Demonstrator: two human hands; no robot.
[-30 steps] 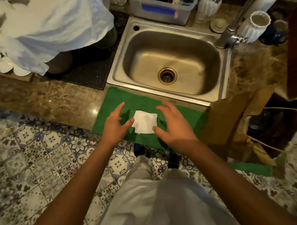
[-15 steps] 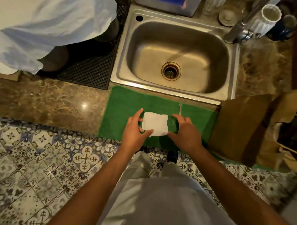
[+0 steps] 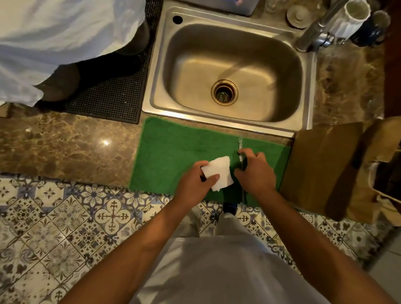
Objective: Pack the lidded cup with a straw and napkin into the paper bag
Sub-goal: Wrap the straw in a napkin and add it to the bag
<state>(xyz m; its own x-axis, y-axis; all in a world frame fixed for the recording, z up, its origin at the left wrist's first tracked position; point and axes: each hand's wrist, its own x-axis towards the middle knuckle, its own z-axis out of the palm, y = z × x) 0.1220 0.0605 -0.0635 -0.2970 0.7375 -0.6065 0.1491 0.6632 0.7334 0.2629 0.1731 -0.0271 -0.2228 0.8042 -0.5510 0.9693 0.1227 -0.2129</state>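
Observation:
A folded white napkin (image 3: 220,174) is pinched between thumb and fingers of my left hand (image 3: 195,185), just above the green mat (image 3: 171,148). My right hand (image 3: 255,172) is closed around a thin clear straw (image 3: 240,143) that runs away from me across the mat, its far tip poking out past my fingers. An open brown paper bag (image 3: 322,165) stands at the right end of the mat, close to my right hand. I cannot make out the lidded cup; the bag's inside is dark.
A steel sink (image 3: 228,65) lies behind the mat, its tap (image 3: 316,32) at the right. White ribbed cups (image 3: 352,14) stand by the tap. A black rubber mat (image 3: 114,86) and a white cloth (image 3: 52,32) are at the left. Tiled floor is below.
My left hand has lifted the napkin off the mat alone. My right hand let go of it, moved right and closed on the straw. The view shifted slightly left.

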